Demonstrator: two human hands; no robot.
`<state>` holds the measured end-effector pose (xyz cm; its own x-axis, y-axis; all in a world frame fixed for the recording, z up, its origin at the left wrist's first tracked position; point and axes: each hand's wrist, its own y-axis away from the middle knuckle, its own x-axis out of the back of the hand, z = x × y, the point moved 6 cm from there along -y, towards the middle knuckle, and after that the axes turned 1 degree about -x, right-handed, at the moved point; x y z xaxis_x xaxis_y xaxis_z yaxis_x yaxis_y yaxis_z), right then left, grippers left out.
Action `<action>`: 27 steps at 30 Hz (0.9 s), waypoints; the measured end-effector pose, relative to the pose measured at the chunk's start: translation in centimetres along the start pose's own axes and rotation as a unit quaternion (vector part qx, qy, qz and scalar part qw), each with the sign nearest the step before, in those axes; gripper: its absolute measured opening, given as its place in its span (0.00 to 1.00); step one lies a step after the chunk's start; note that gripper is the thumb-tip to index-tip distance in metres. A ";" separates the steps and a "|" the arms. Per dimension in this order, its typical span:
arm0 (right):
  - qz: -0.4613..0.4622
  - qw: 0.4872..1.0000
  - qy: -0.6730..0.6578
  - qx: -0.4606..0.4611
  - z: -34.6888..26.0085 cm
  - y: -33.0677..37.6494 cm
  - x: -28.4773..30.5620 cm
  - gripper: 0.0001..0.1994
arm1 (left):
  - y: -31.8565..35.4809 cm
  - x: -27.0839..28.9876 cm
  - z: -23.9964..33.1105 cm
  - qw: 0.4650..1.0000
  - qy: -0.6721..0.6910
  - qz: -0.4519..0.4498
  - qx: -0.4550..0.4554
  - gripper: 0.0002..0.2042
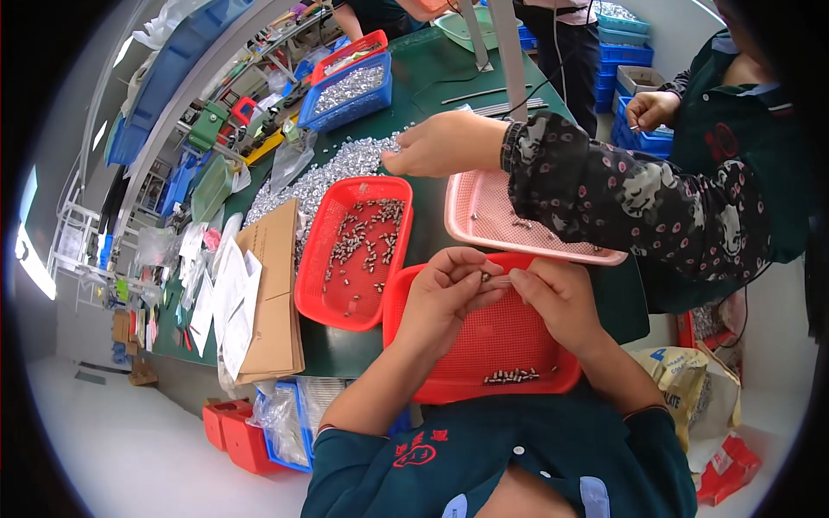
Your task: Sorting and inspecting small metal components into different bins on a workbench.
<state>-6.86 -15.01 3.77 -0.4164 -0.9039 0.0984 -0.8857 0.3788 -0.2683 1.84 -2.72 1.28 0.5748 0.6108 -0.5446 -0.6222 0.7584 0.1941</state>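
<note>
My left hand [445,298] and my right hand [557,298] meet above a red plastic tray [432,380] at the table's near edge. Between their fingertips they pinch a small silver metal part [489,278]. A short row of the same parts [511,375] lies at the tray's near side. Left of it, a second red tray [324,298] holds several scattered metal parts. A pink tray [466,207] behind my hands holds a few parts.
A co-worker's hand [440,145] in a patterned sleeve reaches over a heap of silver parts [337,173] on the green table [432,86]. A blue crate [354,95] of parts stands farther back. Cardboard [272,293] and papers lie at the left.
</note>
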 end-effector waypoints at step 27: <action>0.024 0.986 0.116 0.116 -1.8 0.0 0.2 0.11 | 0.2 -1.3 1.2 0.989 -0.137 -0.040 -0.041 0.06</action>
<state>-7.29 -14.89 5.50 -0.5169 -0.8059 0.2887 -0.8037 0.3408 -0.4877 1.62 -3.10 3.02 0.7394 0.5963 -0.3125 -0.6033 0.7929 0.0857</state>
